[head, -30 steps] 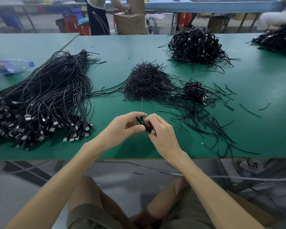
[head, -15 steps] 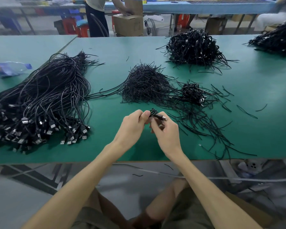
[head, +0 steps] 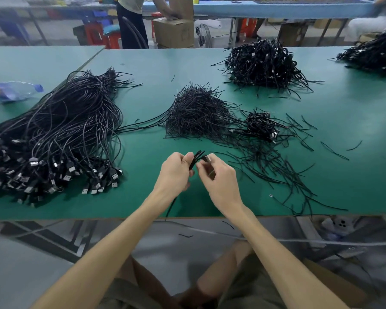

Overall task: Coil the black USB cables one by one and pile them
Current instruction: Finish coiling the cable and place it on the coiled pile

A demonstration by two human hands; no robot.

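Cable coil [head: 196, 156] is half hidden by left hand [head: 175, 172].

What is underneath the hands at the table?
The green table and a black cable tail running to its near edge. The left hand and right hand cover part of the coiled cable they hold.

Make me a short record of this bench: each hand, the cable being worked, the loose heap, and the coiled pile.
Left hand: grips the folded cable
Right hand: pinches the same cable
Loose cables: large heap on the table's left
Coiled pile: small, right of centre
Bottle: lying at far left
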